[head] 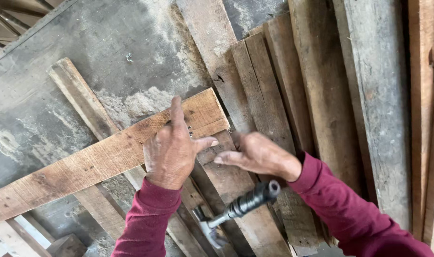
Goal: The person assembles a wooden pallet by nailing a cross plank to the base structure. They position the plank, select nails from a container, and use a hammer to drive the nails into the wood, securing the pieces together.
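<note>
Nearest to the camera, a claw hammer with a black ribbed grip and steel head (236,209) lies loose just below both hands, its head toward the bottom edge and its handle end pointing up to the right; neither hand holds it. Above the hammer, the left hand (171,152), in a dark red sleeve, presses flat on a reddish-brown rough-sawn plank (107,157), fingers spread and forefinger stretched up toward the plank's far edge, so it grasps nothing. Right of that hand, the right hand (257,154), also red-sleeved, rests with loose, unclenched fingers by the plank's right end, thumb pointing at the left thumb; whether it pinches anything small cannot be told. The plank runs slantwise from the lower left up to its end just above the hammer, crossing a narrower grey weathered batten (79,95). Beyond the plank lies a stained grey panel (107,47), and to the right of the hammer several grey weathered boards (322,95) lie side by side.
</note>
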